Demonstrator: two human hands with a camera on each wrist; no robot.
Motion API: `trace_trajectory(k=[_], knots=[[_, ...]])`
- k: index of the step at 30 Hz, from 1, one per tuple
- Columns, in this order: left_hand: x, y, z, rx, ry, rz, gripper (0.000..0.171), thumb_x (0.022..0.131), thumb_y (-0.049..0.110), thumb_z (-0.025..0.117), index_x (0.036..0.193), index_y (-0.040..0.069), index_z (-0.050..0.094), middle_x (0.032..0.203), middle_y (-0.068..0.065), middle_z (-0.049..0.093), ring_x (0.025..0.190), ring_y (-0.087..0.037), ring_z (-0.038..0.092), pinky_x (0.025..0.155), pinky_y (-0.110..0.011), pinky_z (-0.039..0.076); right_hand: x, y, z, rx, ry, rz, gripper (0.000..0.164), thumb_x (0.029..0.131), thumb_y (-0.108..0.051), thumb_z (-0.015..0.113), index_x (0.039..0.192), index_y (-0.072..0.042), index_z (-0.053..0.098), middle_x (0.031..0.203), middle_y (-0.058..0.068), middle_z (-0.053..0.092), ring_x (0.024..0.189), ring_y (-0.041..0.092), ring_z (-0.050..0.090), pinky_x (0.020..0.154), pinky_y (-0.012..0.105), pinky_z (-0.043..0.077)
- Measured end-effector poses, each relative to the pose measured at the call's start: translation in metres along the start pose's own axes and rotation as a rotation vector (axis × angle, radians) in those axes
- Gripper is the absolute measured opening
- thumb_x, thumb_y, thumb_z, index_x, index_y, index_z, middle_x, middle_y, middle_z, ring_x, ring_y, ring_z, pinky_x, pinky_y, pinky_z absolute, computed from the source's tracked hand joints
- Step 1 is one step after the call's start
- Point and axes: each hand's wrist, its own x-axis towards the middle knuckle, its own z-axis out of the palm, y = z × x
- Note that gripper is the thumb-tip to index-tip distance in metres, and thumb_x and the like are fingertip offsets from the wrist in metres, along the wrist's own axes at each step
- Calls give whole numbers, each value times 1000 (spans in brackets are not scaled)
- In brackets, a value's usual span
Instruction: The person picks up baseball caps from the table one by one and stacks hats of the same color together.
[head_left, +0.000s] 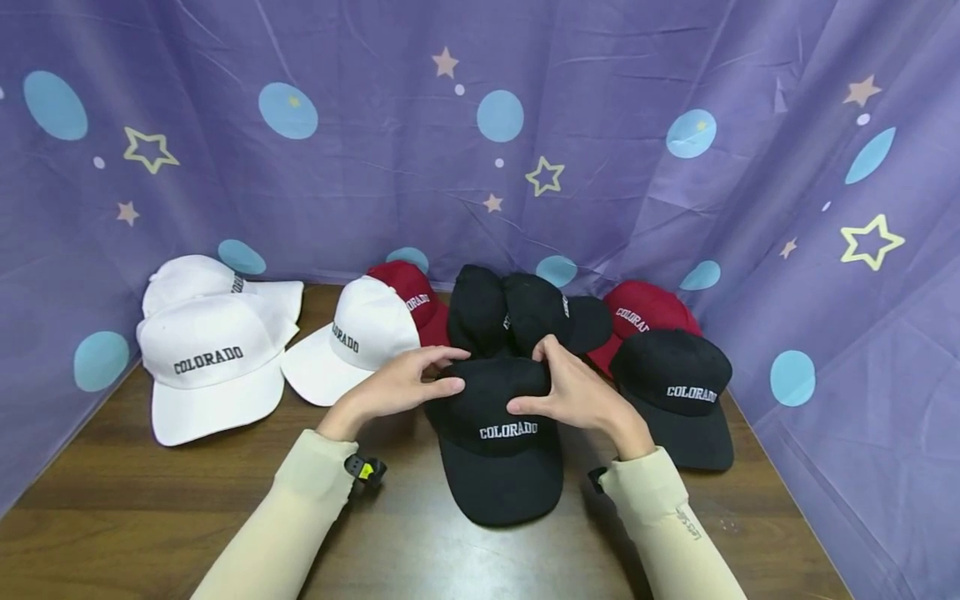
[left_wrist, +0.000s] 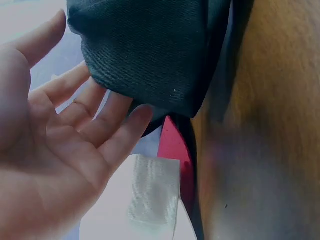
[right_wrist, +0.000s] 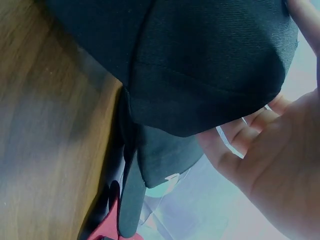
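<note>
One black cap (head_left: pixel 498 454) is gripped at its crown by the left hand (head_left: pixel 397 385) and right hand (head_left: pixel 583 394).

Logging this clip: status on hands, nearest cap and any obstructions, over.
Left hand and right hand holding front black cap by crown. Brim facing camera. Possible obstruction: two black caps close behind.

Blk cap (head_left: pixel 497 457), wht COLORADO txt (head_left: pixel 508 431), upright, brim (head_left: pixel 501 487) on near side, ctr table (head_left: pixel 390 546)
</note>
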Motion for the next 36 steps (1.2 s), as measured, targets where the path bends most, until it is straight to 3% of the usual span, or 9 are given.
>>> trace_trajectory(k=[8,14,19,22,29,36], knots=[[-4,2,-10,-41,19,32,39,85,37,72,121,25,60,104,7,61,92,-12,56,83,-36,50,1,-6,2,26,-34,-11,68,67,-66,74,105,-22,39,86,-4,51,78,7,53,69,29,47],[-14,24,-23,-90,42,49,37,87,20,72,120,10,60,103,-7,63,92,-26,57,85,-51,46,0,-3,3,97,-70,-55,62,75,-56,74,113,-21,40,101,-6,53,91,8,52,82,32,47],[-19,34,-31,-61,44,55,36,87,15,70,120,6,59,102,-10,63,90,-27,57,85,-48,47,1,1,4,145,-90,-68,56,81,-50,72,117,-21,41,104,-6,53,93,8,52,84,33,47],[-19,30,-32,-59,47,64,36,87,13,70,120,6,58,102,-10,63,90,-27,58,85,-48,47,3,1,8,145,-89,-56,57,81,-50,72,120,-22,42,106,-8,53,97,7,51,87,32,46],[-15,-9,-34,-15,60,59,37,88,29,70,121,21,58,101,4,62,91,-14,57,85,-41,46,6,-4,15,132,-49,-40,67,81,-51,71,132,-19,41,117,-9,49,103,7,48,84,34,49],[-22,-9,-40,4,58,56,37,88,22,70,122,15,57,98,-1,62,90,-17,57,84,-43,46,6,-3,16,153,-83,-32,67,83,-42,73,137,-18,40,120,-7,50,106,10,49,86,43,50]])
